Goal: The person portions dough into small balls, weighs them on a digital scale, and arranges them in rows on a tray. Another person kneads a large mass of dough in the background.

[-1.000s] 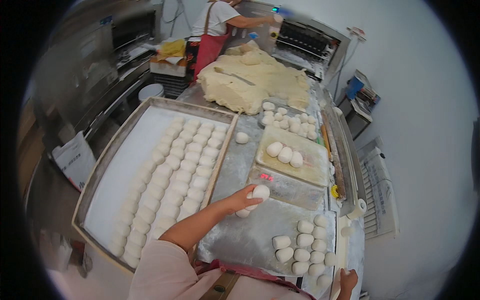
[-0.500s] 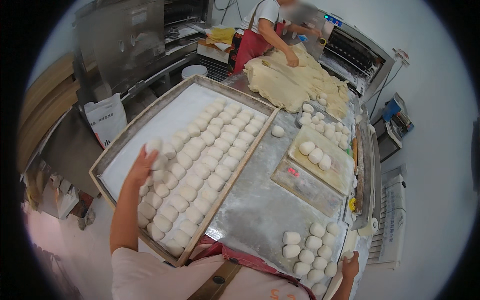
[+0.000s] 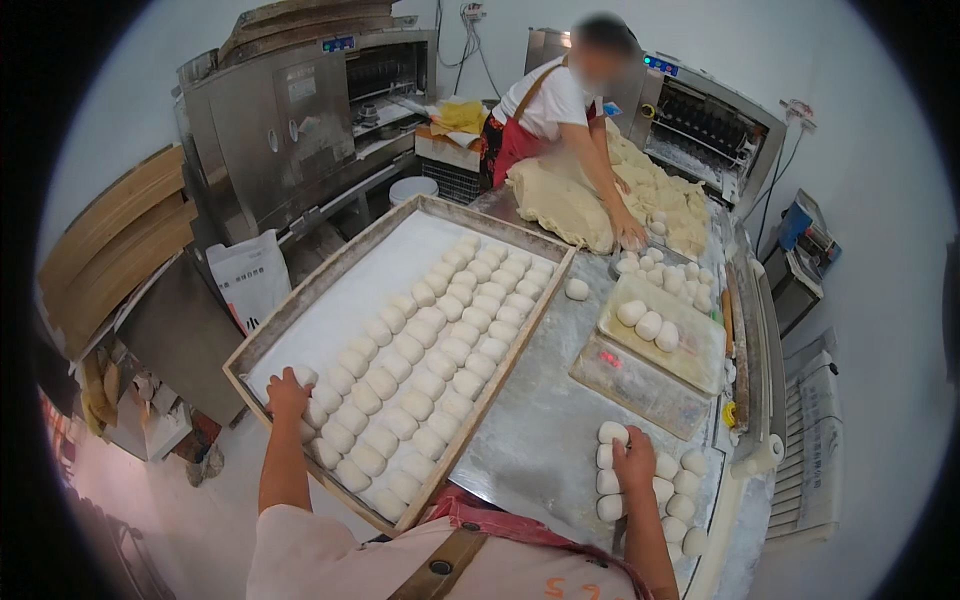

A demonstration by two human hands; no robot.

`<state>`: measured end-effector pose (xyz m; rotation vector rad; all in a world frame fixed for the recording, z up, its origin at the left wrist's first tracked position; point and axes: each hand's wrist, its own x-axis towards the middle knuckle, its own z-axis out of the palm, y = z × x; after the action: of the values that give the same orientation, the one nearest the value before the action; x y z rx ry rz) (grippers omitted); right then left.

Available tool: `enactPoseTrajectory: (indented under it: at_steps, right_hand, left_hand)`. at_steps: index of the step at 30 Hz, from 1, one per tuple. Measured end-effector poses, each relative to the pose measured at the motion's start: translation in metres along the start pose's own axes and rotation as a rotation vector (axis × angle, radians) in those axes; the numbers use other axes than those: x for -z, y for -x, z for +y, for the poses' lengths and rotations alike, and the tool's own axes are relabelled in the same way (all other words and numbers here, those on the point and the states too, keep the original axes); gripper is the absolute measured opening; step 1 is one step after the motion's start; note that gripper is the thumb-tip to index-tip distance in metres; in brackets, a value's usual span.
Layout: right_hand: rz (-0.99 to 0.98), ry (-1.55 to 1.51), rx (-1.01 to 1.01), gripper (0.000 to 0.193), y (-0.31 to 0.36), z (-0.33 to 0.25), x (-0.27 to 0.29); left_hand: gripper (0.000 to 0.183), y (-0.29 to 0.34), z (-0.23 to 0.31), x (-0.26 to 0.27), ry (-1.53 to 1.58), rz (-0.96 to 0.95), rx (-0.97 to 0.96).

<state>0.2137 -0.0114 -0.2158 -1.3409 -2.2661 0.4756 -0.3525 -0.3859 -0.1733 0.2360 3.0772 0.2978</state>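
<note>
My left hand (image 3: 288, 394) reaches over the left side of a wooden tray (image 3: 420, 495) lined with white. Its fingers are closed around a dough ball (image 3: 304, 376) at the edge of the rows. Rows of rounded white dough balls (image 3: 410, 348) cover the tray's right side. On the metal table at the near right, my right hand (image 3: 633, 462) grips another dough ball (image 3: 613, 432), at the far end of a short column. More dough balls (image 3: 687, 482) stand beside that hand, which partly hides some of them.
A scale (image 3: 640, 385) bears a board with three dough balls (image 3: 648, 326). Behind it, a co-worker's hand (image 3: 628, 232) touches a container of dough pieces next to a large dough sheet (image 3: 560, 200). One dough ball (image 3: 577, 289) sits alone by the tray. A rolling pin (image 3: 740, 340) lies along the right edge.
My left hand has lowered with its dough ball to the tray's side. My right hand has moved left from the table's right edge to the column. The co-worker has leaned nearer; the view has shifted.
</note>
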Motion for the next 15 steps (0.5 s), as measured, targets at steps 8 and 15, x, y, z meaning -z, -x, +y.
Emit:
enactPoseTrajectory:
  at_steps: [8, 15]
  right_hand:
    - [0.373, -0.029, -0.072, 0.050, 0.081, 0.028, 0.098]
    - [0.409, 0.420, -0.508, 0.066, 0.275, 0.145, 0.201]
  left_hand:
    - [0.069, -0.006, 0.006, -0.005, 0.008, -0.036, 0.076]
    - [0.081, -0.061, -0.066, -0.038, 0.006, -0.005, -0.021]
